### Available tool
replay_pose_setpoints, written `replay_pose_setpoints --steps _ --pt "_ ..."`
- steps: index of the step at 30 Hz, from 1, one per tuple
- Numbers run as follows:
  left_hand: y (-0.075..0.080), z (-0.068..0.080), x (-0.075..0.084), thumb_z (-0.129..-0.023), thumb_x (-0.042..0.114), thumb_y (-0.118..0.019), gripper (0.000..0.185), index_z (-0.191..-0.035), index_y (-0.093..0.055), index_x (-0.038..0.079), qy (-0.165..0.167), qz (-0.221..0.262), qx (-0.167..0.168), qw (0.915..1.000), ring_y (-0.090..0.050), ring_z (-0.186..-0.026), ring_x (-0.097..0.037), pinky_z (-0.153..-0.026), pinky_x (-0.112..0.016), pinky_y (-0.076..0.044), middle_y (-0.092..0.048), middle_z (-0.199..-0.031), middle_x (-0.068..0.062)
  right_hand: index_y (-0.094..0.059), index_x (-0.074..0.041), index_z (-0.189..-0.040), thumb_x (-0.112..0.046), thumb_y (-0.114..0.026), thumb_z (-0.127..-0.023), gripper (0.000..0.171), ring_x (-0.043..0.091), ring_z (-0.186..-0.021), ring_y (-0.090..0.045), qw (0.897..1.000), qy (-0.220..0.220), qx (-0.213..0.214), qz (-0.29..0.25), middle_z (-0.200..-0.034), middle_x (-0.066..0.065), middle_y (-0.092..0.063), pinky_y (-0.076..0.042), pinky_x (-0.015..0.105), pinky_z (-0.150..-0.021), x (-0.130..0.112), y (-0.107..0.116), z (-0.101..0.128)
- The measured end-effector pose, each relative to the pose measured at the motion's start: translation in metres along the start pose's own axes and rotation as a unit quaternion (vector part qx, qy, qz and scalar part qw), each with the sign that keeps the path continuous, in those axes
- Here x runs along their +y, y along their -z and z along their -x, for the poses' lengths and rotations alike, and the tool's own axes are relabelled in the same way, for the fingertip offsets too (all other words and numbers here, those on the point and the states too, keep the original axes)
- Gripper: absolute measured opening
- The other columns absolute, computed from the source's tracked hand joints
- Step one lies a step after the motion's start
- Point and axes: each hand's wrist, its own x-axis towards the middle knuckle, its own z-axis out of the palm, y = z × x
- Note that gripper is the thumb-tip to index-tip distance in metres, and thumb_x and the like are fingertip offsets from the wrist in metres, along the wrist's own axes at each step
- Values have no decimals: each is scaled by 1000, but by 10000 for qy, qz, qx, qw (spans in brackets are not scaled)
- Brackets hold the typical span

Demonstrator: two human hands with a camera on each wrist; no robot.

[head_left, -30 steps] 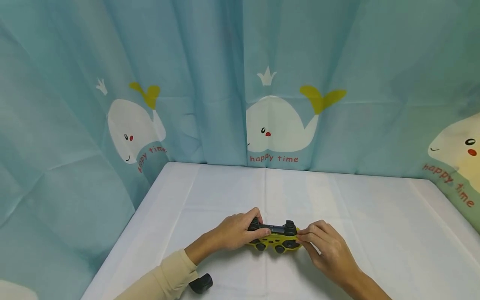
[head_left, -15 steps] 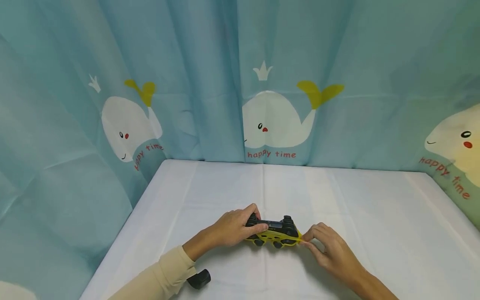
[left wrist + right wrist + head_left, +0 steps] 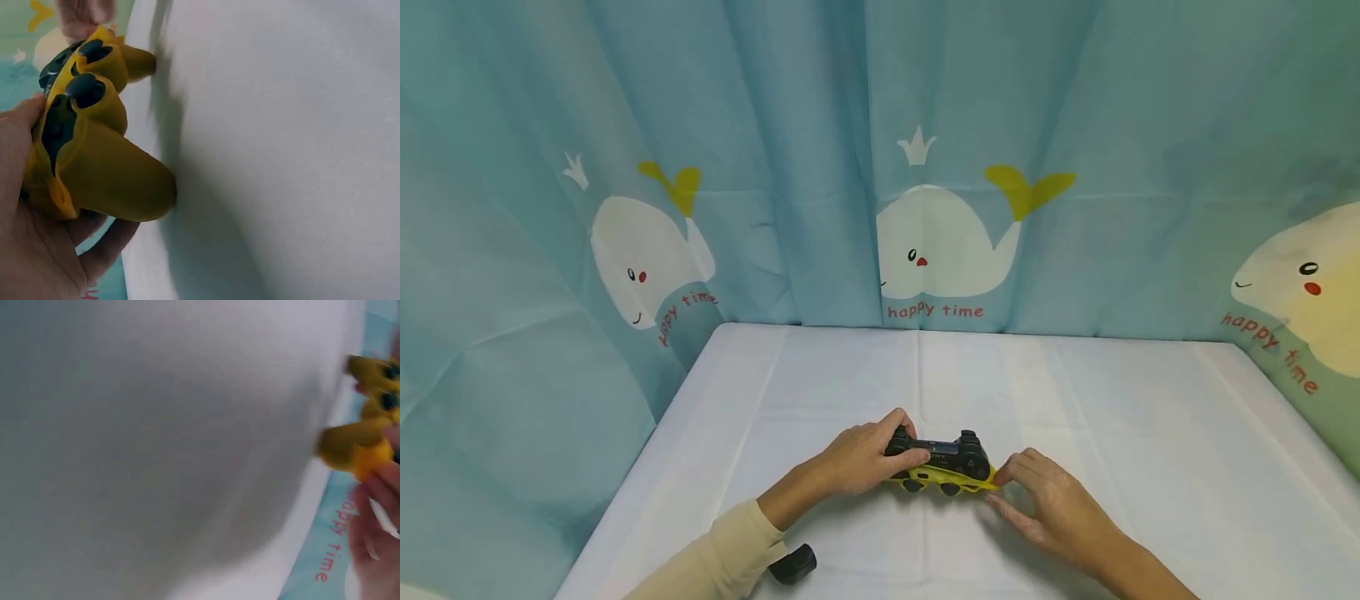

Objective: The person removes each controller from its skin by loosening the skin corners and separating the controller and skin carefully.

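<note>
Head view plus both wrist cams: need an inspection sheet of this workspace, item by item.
Surface: table under a white creased cloth.
Job's things: black game controller in a yellow silicone cover, upright on its grips on the cloth; the cover's right end looks pulled outward.
Clutter: small black cylindrical object beside the left sleeve.
Grippers: left hand grips the controller's left end; right hand pinches the yellow cover at the right end.
Cables: nothing seen.
Surroundings: teal curtain with white whales and "happy time" print on three sides.
</note>
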Motion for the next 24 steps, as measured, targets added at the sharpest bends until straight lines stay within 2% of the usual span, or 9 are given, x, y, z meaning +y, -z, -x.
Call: replay_pose_setpoints --steps 2,5,8,10,13,15,18,20,24 --pt "-1 4 2 -97 61 -59 49 -125 -48 22 149 199 137 9996 -53 -66 -13 -60 -31 -42 -59 -81 2 -64 -21 -103 -22 -80 -90 21 5 -93 -61 9945 -811 -371 -548 -98 -21 -62 -54 36 -81 -3 6 -4" --pt "-6 12 6 -93 57 -68 56 -127 -50 16 443 677 737 9940 -62 -89 -20 -73 -39 -50 -64 -103 -4 -57 -17 -125 -34 -67 -101 31 3 -92 -62 9751 -1755 -787 -1100 -94 -22 -61 -53 41 -84 -8 11 -11" --pt "-11 20 10 -92 54 -71 60 -128 -56 9 609 1127 1416 9816 -62 -109 -26 -87 -48 -50 -64 -119 -7 -51 -19 -138 -48 -60 -101 48 2 -84 -58 9680 -2085 -990 -983 -89 -19 -58 -52 38 -80 -12 10 -21" --pt "-14 24 11 -94 54 -69 60 -130 -59 7 633 1229 1662 9764 -61 -114 -28 -91 -51 -49 -65 -122 -8 -54 -24 -139 -56 -58 -100 51 4 -80 -55 9655 -2204 -1112 -830 -87 -17 -55 -51 33 -73 -14 9 -25" --pt "-16 29 9 -96 56 -65 62 -134 -62 6 645 1101 1595 9789 -60 -119 -29 -94 -53 -49 -65 -129 -9 -56 -27 -138 -60 -59 -97 53 7 -77 -53 9618 -2363 -1165 -748 -88 -14 -54 -46 29 -65 -14 6 -29" --pt "-16 31 5 -96 55 -65 62 -135 -63 6 642 1112 1442 9812 -62 -116 -30 -91 -52 -51 -64 -131 -11 -56 -27 -138 -59 -60 -98 51 7 -78 -54 9587 -2463 -1179 -795 -94 -13 -55 -46 28 -65 -12 5 -30" --pt "-13 32 0 -96 56 -64 65 -136 -63 5 499 918 1233 9869 -65 -112 -27 -89 -48 -53 -63 -134 -11 -59 -24 -133 -58 -60 -97 50 8 -90 -56 9567 -2565 -1152 -752 -106 -11 -55 -50 33 -75 -11 5 -31" --pt "-11 32 -4 -95 59 -62 67 -138 -63 7 377 664 1122 9908 -67 -108 -24 -86 -46 -54 -65 -133 -9 -61 -20 -132 -58 -59 -98 51 13 -100 -59 9545 -2618 -1188 -799 -117 -8 -57 -52 40 -83 -11 6 -32" --pt "-6 35 -10 -93 64 -60 73 -140 -62 8 305 64 930 9952 -69 -103 -21 -82 -43 -55 -70 -123 -6 -59 -15 -137 -59 -55 -100 58 25 -110 -61 9452 -2770 -1436 -958 -127 2 -63 -50 52 -92 -12 5 -36"
